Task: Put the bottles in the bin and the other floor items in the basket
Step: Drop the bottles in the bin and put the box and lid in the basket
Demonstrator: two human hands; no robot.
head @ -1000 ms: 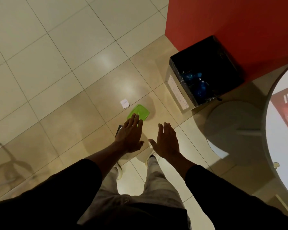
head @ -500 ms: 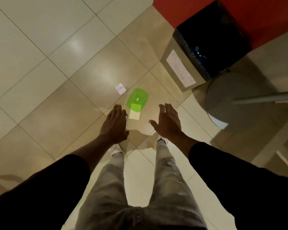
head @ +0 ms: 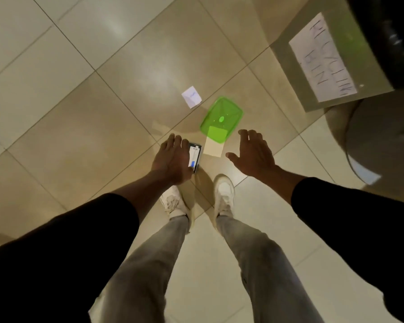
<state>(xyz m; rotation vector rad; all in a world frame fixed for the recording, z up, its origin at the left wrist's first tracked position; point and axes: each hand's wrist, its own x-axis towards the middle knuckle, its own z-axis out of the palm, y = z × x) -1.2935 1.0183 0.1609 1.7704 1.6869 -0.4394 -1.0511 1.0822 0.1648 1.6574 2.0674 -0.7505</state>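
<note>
one view only, from the person's head, looking steeply down and forward at the tiled floor [head: 84, 141]. it sits close above both outstretched hands, with legs and shoes [head: 224, 192] below them and a labelled bin [head: 289, 73] beyond the right hand [head: 254, 155].

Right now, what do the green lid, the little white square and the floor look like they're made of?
The green lid looks like translucent plastic: a pale card shows through its edge, and it has a moulded rim. The white square seems to be thin matte paper with faint blue writing. The floor looks like glazed ceramic tile: grout lines and soft glare patches show.
</note>
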